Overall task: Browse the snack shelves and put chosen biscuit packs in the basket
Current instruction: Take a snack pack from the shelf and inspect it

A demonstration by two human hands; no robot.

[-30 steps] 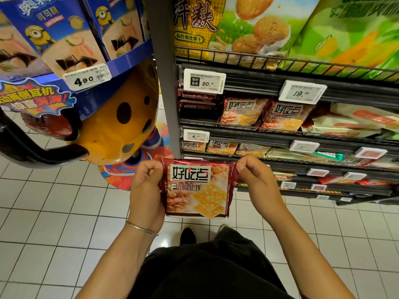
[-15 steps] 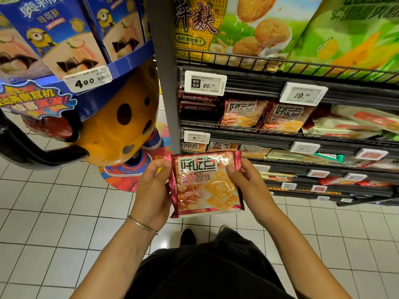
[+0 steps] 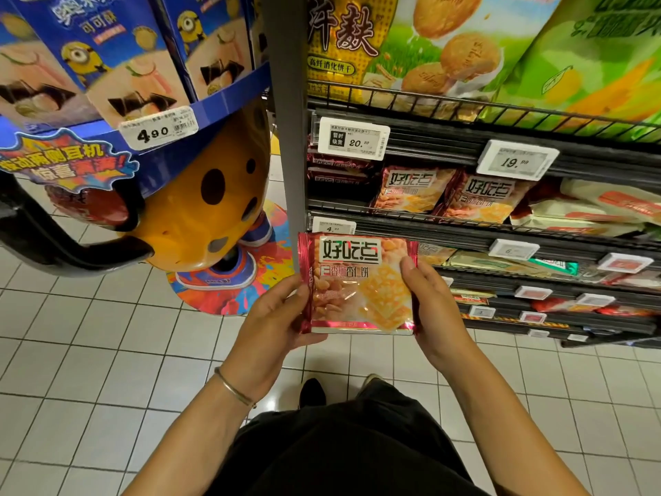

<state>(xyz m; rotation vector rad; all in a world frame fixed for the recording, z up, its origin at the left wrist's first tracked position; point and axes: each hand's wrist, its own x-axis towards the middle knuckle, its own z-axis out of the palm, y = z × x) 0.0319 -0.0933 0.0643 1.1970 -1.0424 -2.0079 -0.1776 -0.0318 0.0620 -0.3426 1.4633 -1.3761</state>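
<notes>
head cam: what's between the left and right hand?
The red biscuit pack: the left hand grips its left edge and the right hand its right edge. The head view shows nothing else between them.

A floor (image 3: 89,352) of pale square tiles with dark grout runs from near to far, glossy enough to catch soft overhead light; on the right stands a dark metal unit, its shelves (image 3: 465,145) stepped one below another with wire rails along the front edges; a grey upright post (image 3: 286,137) marks its left end; white price tags (image 3: 352,142) clip to the shelf fronts; on the left, a blue display stand (image 3: 221,98) sits above an orange spotted figure (image 3: 211,216) with a black curved arm (image 3: 53,241); the figure's shoes rest on a round multicoloured base (image 3: 229,302) on the tiles.
</notes>
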